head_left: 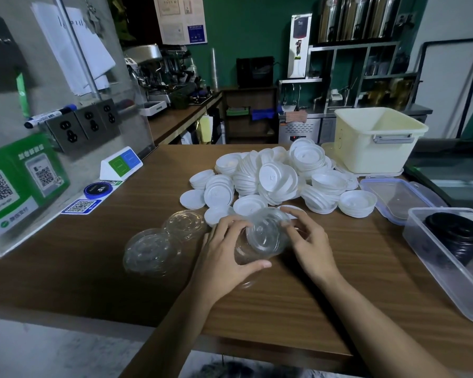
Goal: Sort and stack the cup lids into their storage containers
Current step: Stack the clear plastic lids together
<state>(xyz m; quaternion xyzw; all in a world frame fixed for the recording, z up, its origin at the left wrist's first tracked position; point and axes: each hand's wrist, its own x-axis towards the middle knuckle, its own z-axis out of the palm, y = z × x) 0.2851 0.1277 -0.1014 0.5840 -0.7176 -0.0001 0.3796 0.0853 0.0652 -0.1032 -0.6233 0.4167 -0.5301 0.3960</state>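
A stack of clear plastic lids (262, 237) is held over the wooden counter (120, 282) between both hands. My left hand (224, 257) curls round its left side with the thumb under the front. My right hand (307, 241) grips its right side. Two more clear lid stacks (152, 251) (185, 223) lie to the left. A big heap of white lids (273, 181) covers the middle of the counter. Black lids (455, 236) sit stacked inside a clear rectangular container (448, 285) at the right.
A cream tub with a handle (377, 140) stands behind the heap. A clear box lid with blue clips (399, 197) lies beside it. QR-code signs (19, 184), a blue round tin (97, 190) and wall sockets (85, 126) line the left side.
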